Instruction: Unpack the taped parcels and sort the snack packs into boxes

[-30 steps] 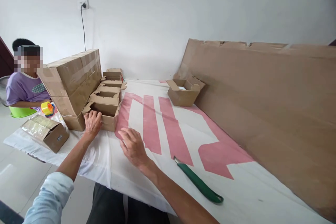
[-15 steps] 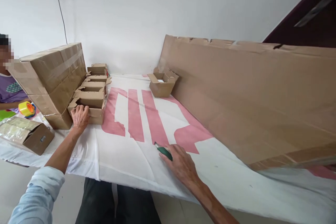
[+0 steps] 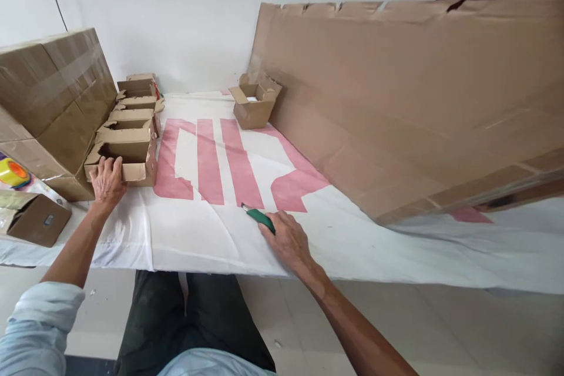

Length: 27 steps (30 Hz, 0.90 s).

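Observation:
My left hand (image 3: 108, 181) is closed over the front wall of the nearest open cardboard box (image 3: 137, 173), its fingertips hooked inside the rim. That box stands first in a row of several open boxes with ragged flaps. In my right hand (image 3: 288, 238) is a green utility knife (image 3: 261, 218), its tip pointing left, low over the white and pink cloth (image 3: 211, 235). The box's bottom and the inner side of my fingers are hidden.
Sealed cartons (image 3: 66, 94) are stacked behind the row at left. A taped box (image 3: 39, 220) and a yellow tape roll (image 3: 14, 173) lie at far left. A small open box (image 3: 253, 111) sits against a large leaning cardboard box (image 3: 396, 100). The table's front edge runs before my legs.
The view has tilted down and shifted slightly right, so the person at far left is out of frame. My left hand stays on the same box; my right hand still holds the knife.

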Motion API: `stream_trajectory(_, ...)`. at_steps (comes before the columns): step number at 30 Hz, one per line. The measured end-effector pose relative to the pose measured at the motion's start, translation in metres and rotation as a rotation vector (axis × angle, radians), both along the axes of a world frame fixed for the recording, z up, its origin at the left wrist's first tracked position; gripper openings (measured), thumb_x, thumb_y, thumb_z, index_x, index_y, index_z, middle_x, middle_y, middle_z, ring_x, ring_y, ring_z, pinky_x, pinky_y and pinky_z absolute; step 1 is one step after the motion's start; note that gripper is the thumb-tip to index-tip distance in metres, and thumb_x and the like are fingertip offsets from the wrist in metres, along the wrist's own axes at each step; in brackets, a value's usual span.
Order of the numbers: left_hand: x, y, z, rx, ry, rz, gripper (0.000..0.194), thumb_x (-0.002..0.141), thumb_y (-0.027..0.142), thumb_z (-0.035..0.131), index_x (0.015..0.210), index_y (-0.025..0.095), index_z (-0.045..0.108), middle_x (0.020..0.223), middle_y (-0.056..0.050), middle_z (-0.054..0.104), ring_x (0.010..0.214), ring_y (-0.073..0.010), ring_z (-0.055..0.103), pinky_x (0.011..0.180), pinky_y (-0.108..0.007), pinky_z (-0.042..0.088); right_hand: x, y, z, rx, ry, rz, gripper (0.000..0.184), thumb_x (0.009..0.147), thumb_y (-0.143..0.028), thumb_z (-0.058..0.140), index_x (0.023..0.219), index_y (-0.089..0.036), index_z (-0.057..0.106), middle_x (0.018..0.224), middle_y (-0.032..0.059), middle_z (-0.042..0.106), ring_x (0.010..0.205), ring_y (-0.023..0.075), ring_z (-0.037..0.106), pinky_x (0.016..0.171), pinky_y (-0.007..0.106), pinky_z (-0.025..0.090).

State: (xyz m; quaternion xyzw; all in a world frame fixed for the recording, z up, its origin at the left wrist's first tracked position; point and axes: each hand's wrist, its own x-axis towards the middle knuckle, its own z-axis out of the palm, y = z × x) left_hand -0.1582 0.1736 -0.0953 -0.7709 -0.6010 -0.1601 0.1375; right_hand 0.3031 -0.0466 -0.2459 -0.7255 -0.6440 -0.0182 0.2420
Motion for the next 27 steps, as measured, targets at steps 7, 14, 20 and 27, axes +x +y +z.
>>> stream_trajectory(7,0.001,-0.078,-0.036,0.000,-0.121,0.045,0.066,0.101,0.032,0.058,0.164,0.017,0.045,0.171,-0.025,0.047,0.159,-0.0451,0.042,0.121,-0.060,0.043,0.011,-0.002,-0.007,0.039,-0.004,-0.019,0.026,0.104,-0.037,0.054,0.111,-0.021,0.073,0.104,0.0139,0.072,0.100,0.0327,0.061,0.087,0.043,0.047)
stream_trajectory(14,-0.064,-0.159,-0.103,-0.303,-0.033,0.110,0.067,0.105,0.051,0.046,0.161,0.016,0.055,0.175,-0.023,0.048,0.164,-0.0430,0.042,0.130,-0.061,0.037,0.023,-0.009,-0.018,0.088,-0.050,-0.061,0.027,0.104,-0.041,0.053,0.107,-0.021,0.071,0.100,0.0146,0.071,0.098,0.0344,0.060,0.087,0.044,0.047)
stream_trajectory(20,-0.114,-0.181,-0.091,-0.325,-0.012,0.211,0.072,0.106,0.056,0.038,0.163,0.017,0.057,0.175,-0.020,0.049,0.165,-0.0393,0.043,0.129,-0.059,0.041,0.038,-0.019,-0.022,0.124,-0.048,-0.128,0.029,0.102,-0.042,0.053,0.107,-0.021,0.072,0.099,0.0144,0.070,0.095,0.0335,0.059,0.085,0.044,0.047)
stream_trajectory(27,-0.129,-0.214,-0.072,-0.400,0.060,0.347,0.078,0.107,0.052,0.031,0.164,0.002,0.052,0.177,-0.027,0.042,0.166,-0.0447,0.038,0.123,-0.066,0.046,0.048,-0.023,-0.027,0.180,-0.016,-0.154,0.029,0.099,-0.044,0.056,0.104,-0.020,0.073,0.096,0.0130,0.069,0.092,0.0331,0.058,0.081,0.043,0.047)
